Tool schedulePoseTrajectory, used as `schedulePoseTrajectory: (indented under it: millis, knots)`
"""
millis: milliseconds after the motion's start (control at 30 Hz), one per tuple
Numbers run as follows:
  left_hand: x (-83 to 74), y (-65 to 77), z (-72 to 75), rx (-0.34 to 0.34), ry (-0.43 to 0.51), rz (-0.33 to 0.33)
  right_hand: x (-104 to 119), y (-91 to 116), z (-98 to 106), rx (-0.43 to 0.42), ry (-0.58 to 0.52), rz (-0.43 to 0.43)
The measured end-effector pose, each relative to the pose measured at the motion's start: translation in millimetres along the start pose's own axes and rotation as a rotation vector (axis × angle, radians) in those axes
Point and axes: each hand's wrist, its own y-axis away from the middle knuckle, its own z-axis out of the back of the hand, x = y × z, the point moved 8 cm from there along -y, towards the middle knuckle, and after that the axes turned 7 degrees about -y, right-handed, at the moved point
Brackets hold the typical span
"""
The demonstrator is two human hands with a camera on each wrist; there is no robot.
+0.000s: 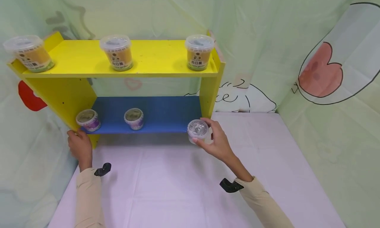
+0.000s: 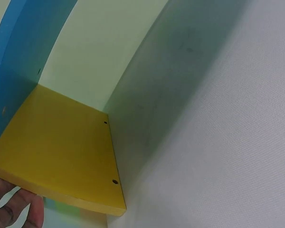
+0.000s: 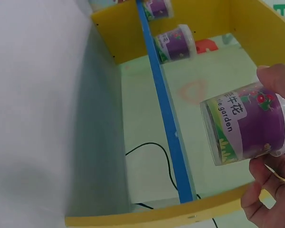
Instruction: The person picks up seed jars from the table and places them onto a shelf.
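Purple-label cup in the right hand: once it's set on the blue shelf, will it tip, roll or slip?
The purple-label cup is squat with a flat base, so it probably stands steady. Its round wall would likely roll if laid sideways. The glossy plastic looks slick, so the right hand should keep a firm grip. It seems light, held by fingertips alone.

Yellow shelf (image 1: 71, 92) on pink tabletop (image 1: 184, 188); three orange tubs (image 1: 118, 52) top, two purple tubs (image 1: 134, 118) on blue board.

Left hand (image 1: 79, 145) resting fingers forward, right hand (image 1: 218, 143) curled in a grip — both arms outstretched
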Motion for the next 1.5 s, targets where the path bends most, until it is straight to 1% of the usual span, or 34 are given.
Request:
schedulePoseTrajectory:
  millis: [100,233,500,667,767,867,1033,1233,1500]
  knots:
    - [0.9,-0.7,-1.0,0.001,-0.001,0.001,4,-6,-4,-0.001,0.021,0.025]
    - [0.8,-0.7,-1.4,-0.004,-0.001,-0.003,6,-15,-9,0.002,0.003,0.042]
    - [1.9,1.1,-1.9,0.007,-0.001,0.008,-1,-29,-25,0.027,-0.051,0.029]
    - [3.7,-0.1,-3.7,0.014,-0.016,0.014,-8,-36,-35,0.027,-0.035,0.025]
    - [4.7,-0.7,-5.0,0.021,-0.024,0.02,-9,-40,-39,0.027,-0.019,0.043]
    - [5.3,-0.7,-5.7,0.024,-0.025,0.021,-10,-43,-40,0.029,0.001,0.055]
    - [5.1,0.4,-4.6,0.013,-0.018,0.014,-12,-49,-43,0.059,0.053,0.049]
    - [2.4,1.5,-2.7,0.001,0.001,0.01,-9,-52,-43,0.064,0.101,0.079]
    - [0.0,-0.6,-3.4,0.004,0.001,0.017,-7,-54,-42,0.055,0.099,0.057]
